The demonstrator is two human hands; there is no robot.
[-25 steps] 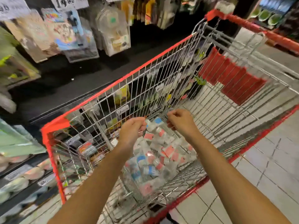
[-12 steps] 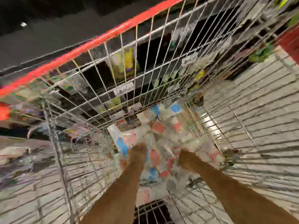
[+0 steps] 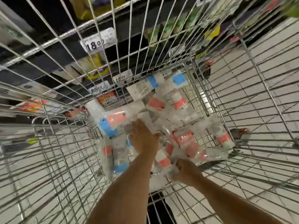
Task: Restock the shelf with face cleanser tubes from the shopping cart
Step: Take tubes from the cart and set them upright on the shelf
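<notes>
I look straight down into the wire shopping cart (image 3: pixel 252 88). On its floor lies a heap of face cleanser tubes (image 3: pixel 176 102), white with coral or blue bands, each in clear plastic packaging. My left hand (image 3: pixel 144 138) reaches deep into the middle of the heap, its fingers curled into the packs. My right hand (image 3: pixel 182 170) is at the near edge of the heap, fingers closed on the clear wrap of a coral-banded pack (image 3: pixel 165 160). Which single tube each hand holds is hidden by the plastic.
Through the cart's far wall I see dark store shelves (image 3: pixel 48 59) with white price tags (image 3: pixel 98 41) and yellow and green products. Pale floor tiles (image 3: pixel 275 54) show beneath and to the right of the cart. The cart's wire walls rise on all sides.
My view has dropped from above the cart rim down into the basket. Both hands have gone from holding the packs up high to resting low in the heap on the cart floor.
</notes>
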